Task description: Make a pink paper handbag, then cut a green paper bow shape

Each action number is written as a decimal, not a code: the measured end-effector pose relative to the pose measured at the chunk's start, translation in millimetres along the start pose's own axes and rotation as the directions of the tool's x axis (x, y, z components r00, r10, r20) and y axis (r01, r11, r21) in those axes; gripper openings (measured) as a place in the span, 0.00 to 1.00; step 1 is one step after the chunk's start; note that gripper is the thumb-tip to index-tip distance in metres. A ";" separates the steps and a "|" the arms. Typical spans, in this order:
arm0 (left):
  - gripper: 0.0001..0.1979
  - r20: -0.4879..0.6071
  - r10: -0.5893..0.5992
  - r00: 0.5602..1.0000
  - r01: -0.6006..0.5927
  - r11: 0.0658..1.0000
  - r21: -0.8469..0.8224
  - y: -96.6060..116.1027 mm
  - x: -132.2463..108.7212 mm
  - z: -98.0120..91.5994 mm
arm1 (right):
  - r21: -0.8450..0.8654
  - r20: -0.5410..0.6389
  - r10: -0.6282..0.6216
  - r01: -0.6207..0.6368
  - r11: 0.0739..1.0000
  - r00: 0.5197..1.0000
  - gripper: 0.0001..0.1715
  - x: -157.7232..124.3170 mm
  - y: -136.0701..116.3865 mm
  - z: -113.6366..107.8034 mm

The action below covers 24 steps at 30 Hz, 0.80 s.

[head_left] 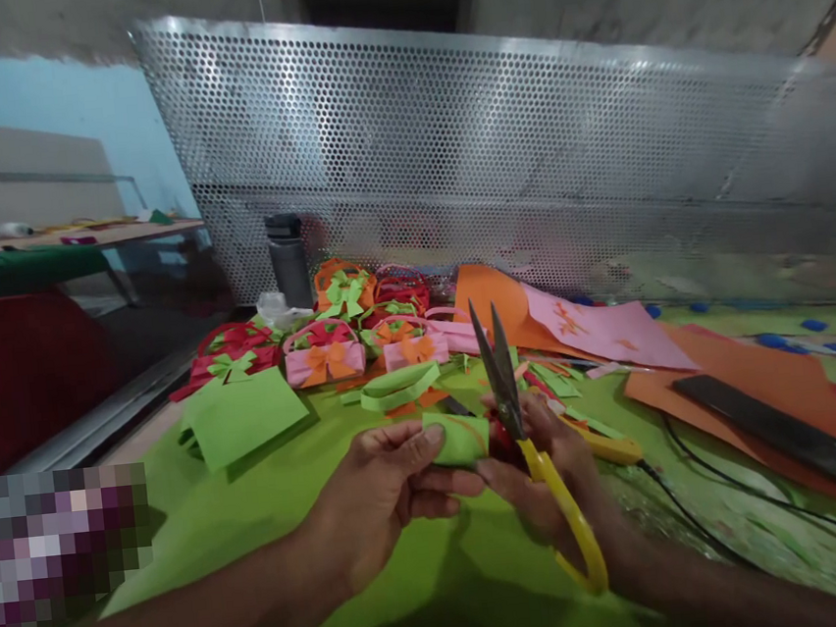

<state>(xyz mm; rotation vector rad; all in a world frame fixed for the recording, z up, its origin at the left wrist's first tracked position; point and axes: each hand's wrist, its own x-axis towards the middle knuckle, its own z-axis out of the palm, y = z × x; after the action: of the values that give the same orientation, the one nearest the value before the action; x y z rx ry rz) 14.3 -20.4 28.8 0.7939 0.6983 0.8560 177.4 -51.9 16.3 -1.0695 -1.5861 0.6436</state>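
My left hand [387, 489] pinches a small folded piece of green paper [461, 437] between thumb and fingers. My right hand [552, 478] grips yellow-handled scissors [525, 431], whose blades point up and away and stand slightly apart. The same hand also touches the right end of the green paper and something red behind it. Both hands hover over a green sheet [261, 526] that covers the table.
Several small paper baskets [332, 346] in pink, red and orange stand at the back. A folded green sheet [240, 419] lies left, pink and orange sheets [597, 326] right. A dark ruler [784, 431] and black cables [740, 509] lie to the right. A perforated metal panel [483, 149] stands behind.
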 end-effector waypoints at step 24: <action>0.18 0.011 0.094 0.996 -0.081 0.791 0.607 -3.5 1.1 -3.5 | -0.034 -0.055 0.022 -0.024 0.999 0.998 0.16 7.3 -9.2 -9.6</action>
<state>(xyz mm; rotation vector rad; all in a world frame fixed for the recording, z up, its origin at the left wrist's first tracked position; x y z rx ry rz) 13.4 -19.8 23.9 1.4097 0.9820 0.7215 183.5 -50.8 30.2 -1.1229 -1.5447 0.5992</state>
